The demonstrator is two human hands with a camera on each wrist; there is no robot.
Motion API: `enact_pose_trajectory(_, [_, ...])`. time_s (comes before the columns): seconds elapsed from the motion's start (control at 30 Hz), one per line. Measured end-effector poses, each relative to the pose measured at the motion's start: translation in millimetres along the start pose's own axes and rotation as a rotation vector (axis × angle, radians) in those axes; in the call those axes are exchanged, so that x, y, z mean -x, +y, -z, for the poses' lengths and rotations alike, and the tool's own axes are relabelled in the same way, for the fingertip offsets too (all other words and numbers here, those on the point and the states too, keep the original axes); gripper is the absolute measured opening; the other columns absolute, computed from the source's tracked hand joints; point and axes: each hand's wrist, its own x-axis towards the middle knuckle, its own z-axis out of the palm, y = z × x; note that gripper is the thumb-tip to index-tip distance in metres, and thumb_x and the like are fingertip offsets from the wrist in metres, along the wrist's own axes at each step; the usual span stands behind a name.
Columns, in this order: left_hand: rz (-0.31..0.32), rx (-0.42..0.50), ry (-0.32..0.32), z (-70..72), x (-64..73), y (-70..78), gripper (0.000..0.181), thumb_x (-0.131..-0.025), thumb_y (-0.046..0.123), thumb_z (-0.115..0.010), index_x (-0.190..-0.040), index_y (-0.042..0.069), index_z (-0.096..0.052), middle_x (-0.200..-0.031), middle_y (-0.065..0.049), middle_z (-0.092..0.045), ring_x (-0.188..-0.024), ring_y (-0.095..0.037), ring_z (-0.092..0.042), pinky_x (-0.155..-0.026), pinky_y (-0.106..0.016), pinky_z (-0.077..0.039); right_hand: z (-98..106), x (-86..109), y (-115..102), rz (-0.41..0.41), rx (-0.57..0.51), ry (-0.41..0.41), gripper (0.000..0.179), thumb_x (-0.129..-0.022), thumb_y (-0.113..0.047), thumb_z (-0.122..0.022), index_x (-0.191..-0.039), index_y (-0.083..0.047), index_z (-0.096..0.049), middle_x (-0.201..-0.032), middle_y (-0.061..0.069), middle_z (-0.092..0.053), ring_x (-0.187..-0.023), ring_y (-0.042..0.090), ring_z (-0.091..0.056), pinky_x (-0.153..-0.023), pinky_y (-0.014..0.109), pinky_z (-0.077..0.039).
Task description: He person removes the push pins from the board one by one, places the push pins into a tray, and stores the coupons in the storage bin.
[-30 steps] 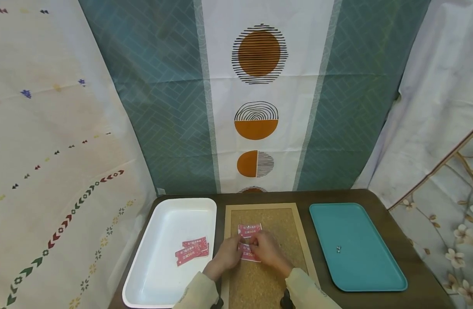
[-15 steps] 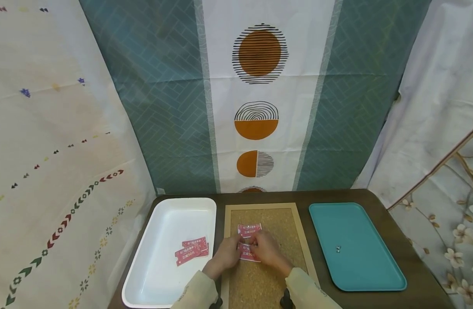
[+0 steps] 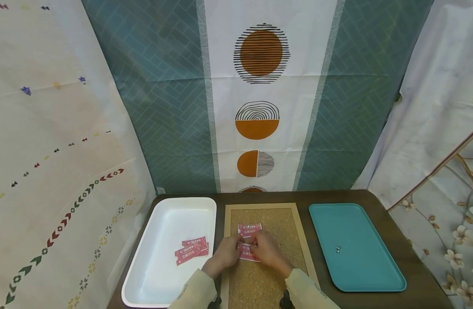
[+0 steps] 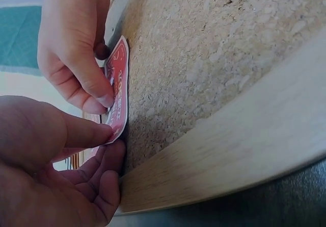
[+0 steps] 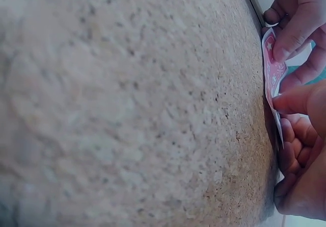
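Observation:
A red-and-white paper coupon (image 3: 248, 252) lies over the cork board (image 3: 259, 283), just below a similar coupon (image 3: 248, 230) that has a bright dot at its top edge. My left hand (image 3: 227, 252) pinches the lower coupon near its left end, thumb on the printed face in the left wrist view. At its top edge, my right hand (image 3: 265, 249) has thumb and forefinger pressed together against the paper. Those fingertips hide whatever small thing is between them, so I cannot tell its kind. In the right wrist view the coupon (image 5: 271, 66) bends slightly away from the cork.
Left of the board stands a white tray (image 3: 151, 274) with several overlapping red coupons (image 3: 191, 251). On the right, a teal tray (image 3: 360, 240) holds a few tiny silvery pieces (image 3: 338, 249). The board's wooden frame (image 3: 307, 257) rests on a dark brown table (image 3: 418, 274).

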Motion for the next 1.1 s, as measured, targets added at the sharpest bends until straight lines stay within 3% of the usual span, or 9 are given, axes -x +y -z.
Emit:
enact_pose_trajectory(0.33, [0.003,0.037,0.003,-1.3,0.8,-2.8,0.025,-0.098,0.004,-0.07,-0.122,0.002,-0.068,-0.096,-0.008,-0.069,-0.08,-0.016,-0.062,-0.068,-0.034,-0.056,-2.0,-1.6,2.4,0.002,0.009,0.01,0.01,-0.094,-0.013,-0.078,-0.098,-0.014,-0.069,-0.092,-0.003,-0.059,-0.088,0.015,-0.05,-0.077,0.035,-0.046])
enact_pose_trajectory(1.1, [0.008,0.027,0.007,-4.1,0.6,-1.8,0.023,-0.098,0.001,-0.066,-0.121,0.002,-0.068,-0.091,-0.006,-0.067,-0.077,-0.016,-0.061,-0.065,-0.033,-0.053,-2.4,0.1,1.6,-0.033,-0.007,0.003,0.01,-0.096,-0.014,-0.077,-0.097,-0.017,-0.068,-0.091,-0.004,-0.055,-0.088,0.015,-0.048,-0.074,0.029,-0.042])
